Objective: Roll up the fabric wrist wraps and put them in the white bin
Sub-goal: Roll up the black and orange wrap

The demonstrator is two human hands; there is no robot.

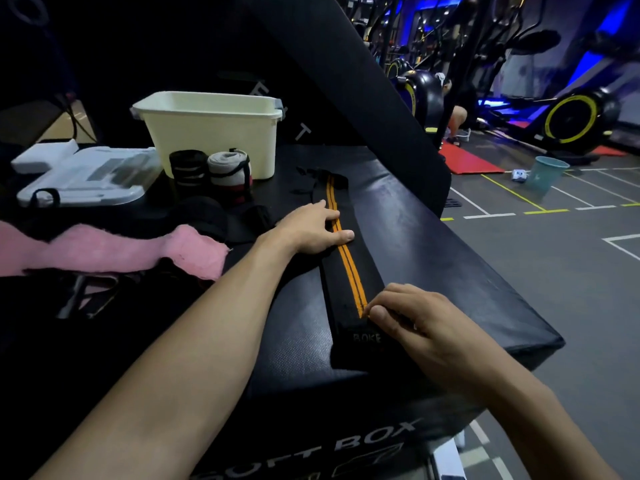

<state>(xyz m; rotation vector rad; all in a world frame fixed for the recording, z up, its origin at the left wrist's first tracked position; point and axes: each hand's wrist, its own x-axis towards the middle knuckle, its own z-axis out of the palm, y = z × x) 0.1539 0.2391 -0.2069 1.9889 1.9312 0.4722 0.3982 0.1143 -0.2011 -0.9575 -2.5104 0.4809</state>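
A long black wrist wrap with two orange stripes (349, 271) lies flat along the top of a black soft box (433, 244). My left hand (311, 226) presses flat on the wrap's middle with straight fingers. Near the wrap's close end my right hand (412, 320) pinches its edge between thumb and fingers. The white bin (214, 129) stands at the back left of the box. In front of the bin stand two rolled wraps, one black (188, 168) and one grey with red (230, 169).
A pink cloth (114, 249) and loose black wraps (214, 216) lie to the left. A clear plastic lid (86, 174) sits beside the bin. A black slanted beam (346, 74) crosses above. Gym machines, a red mat and a teal bucket (547, 174) are on the floor at right.
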